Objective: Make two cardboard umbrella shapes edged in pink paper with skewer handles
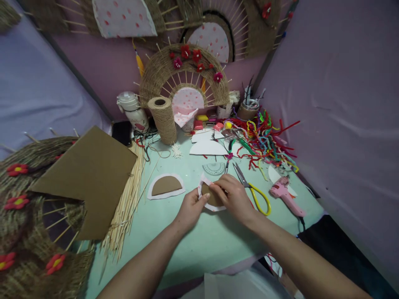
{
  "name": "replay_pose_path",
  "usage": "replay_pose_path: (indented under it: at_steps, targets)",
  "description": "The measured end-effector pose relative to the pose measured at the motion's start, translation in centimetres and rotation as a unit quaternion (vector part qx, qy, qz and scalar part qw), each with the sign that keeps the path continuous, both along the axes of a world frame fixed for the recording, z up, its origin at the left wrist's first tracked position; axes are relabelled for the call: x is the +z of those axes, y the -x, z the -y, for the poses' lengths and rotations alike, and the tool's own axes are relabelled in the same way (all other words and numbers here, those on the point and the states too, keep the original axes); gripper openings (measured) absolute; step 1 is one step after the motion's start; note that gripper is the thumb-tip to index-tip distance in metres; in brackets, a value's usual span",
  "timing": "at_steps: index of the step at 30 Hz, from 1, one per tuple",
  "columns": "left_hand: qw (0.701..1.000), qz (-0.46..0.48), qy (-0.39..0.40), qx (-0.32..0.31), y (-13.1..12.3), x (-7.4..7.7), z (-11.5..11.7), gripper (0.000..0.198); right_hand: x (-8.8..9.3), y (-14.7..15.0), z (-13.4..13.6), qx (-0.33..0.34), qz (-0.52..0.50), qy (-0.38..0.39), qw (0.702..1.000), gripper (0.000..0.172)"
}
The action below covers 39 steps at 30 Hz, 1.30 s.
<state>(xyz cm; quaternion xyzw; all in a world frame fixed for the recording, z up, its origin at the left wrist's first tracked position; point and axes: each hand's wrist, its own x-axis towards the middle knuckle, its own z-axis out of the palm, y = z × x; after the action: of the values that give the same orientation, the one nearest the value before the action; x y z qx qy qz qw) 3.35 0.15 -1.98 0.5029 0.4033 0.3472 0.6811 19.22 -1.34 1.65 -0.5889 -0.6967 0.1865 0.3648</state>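
Both my hands meet over a small cardboard half-circle wrapped in white dotted fabric point(209, 197) on the mint-green table point(193, 245). My left hand point(190, 208) pinches its left fabric edge with thumb and fingers. My right hand point(233, 196) presses down on its top, fingers curled over the fabric. A second cardboard half-circle lying on white fabric point(166, 186) rests just left of my hands.
Yellow-handled scissors point(254, 190) and a pink glue gun point(285, 193) lie right of my hands. Pipe cleaners point(264, 139) pile at the back right. A twine spool point(163, 119), bamboo sticks point(127, 203), a cardboard sheet point(90, 176) and woven fan decorations point(31, 216) fill the left.
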Motion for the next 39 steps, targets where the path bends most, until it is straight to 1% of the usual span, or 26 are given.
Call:
replay_pose_path:
  at_steps: [1,2,3,6,8,10,12,14,15,17,20,22,24,27,28,29,33,34,36,39]
  targets:
    - [1.000,-0.003,-0.001,-0.001,0.0,0.1,0.0,0.026,-0.1,0.0,0.1,0.002,0.020,-0.015,1.000,0.026]
    - [1.000,-0.005,-0.001,-0.002,0.0,0.1,0.0,0.026,-0.1,-0.2,0.0,0.010,0.026,-0.014,1.000,0.026]
    - [1.000,-0.004,-0.002,-0.004,0.0,0.1,0.0,0.026,0.0,-0.4,-0.1,0.020,0.016,0.004,1.000,0.027]
    - [1.000,0.002,-0.007,-0.015,-0.1,0.1,0.1,0.026,0.5,-0.8,-0.9,0.043,-0.051,0.090,0.994,0.033]
    - [1.000,-0.001,-0.015,-0.020,-0.1,0.1,0.2,0.025,0.7,-0.6,-1.4,0.046,-0.078,0.114,0.989,0.034]
    - [1.000,-0.009,-0.020,-0.022,-0.1,0.0,0.2,0.025,0.8,-0.1,-1.4,0.047,-0.068,0.096,0.992,0.031]
    - [0.999,-0.015,-0.024,-0.024,0.0,0.0,0.3,0.026,0.6,0.4,-1.2,0.046,-0.032,0.049,0.997,0.028]
    - [0.999,-0.019,-0.030,-0.029,0.0,0.0,0.3,0.027,0.5,0.6,-0.9,0.044,0.010,0.001,0.999,0.029]
    - [0.999,-0.021,-0.033,-0.031,0.0,0.0,0.3,0.028,0.5,0.6,-0.8,0.046,0.020,-0.009,0.999,0.029]
    - [0.999,-0.024,-0.031,-0.030,-0.1,0.0,0.2,0.029,0.5,0.2,-0.9,0.058,-0.002,0.013,0.998,0.031]
    - [0.999,-0.016,-0.018,-0.025,-0.2,0.1,0.2,0.030,0.7,-0.6,-1.2,0.079,-0.070,0.087,0.991,0.033]
    - [1.000,-0.013,-0.017,-0.023,-0.1,0.1,0.2,0.029,0.7,-0.7,-1.2,0.075,-0.077,0.101,0.989,0.031]
    - [0.999,-0.022,-0.021,-0.017,-0.1,0.1,0.2,0.029,0.4,-0.4,-1.0,0.057,-0.045,0.068,0.995,0.028]
    - [0.999,-0.029,-0.025,-0.012,0.0,0.0,0.2,0.028,-0.1,0.1,-0.7,0.041,0.023,-0.006,0.999,0.029]
    - [0.999,-0.029,-0.024,-0.014,0.0,-0.1,0.1,0.027,-0.1,0.1,-0.7,0.041,0.032,-0.014,0.999,0.029]
    - [0.999,-0.030,-0.022,-0.014,0.0,-0.1,0.1,0.027,-0.1,0.0,-0.7,0.047,0.028,-0.006,0.998,0.030]
    - [0.999,-0.031,-0.015,-0.011,0.0,0.1,-0.1,0.027,0.2,-0.8,-0.9,0.077,-0.046,0.071,0.993,0.028]
    - [0.999,-0.032,-0.017,-0.010,0.0,0.1,-0.1,0.028,0.2,-0.9,-0.9,0.071,-0.051,0.071,0.994,0.026]
    - [0.999,-0.036,-0.024,-0.006,0.0,0.2,-0.2,0.027,0.1,-0.8,-0.9,0.050,-0.030,0.037,0.998,0.022]
    - [0.999,-0.040,-0.022,0.003,0.1,0.0,-0.2,0.027,-0.3,-0.5,-0.8,0.043,0.021,-0.016,0.999,0.027]
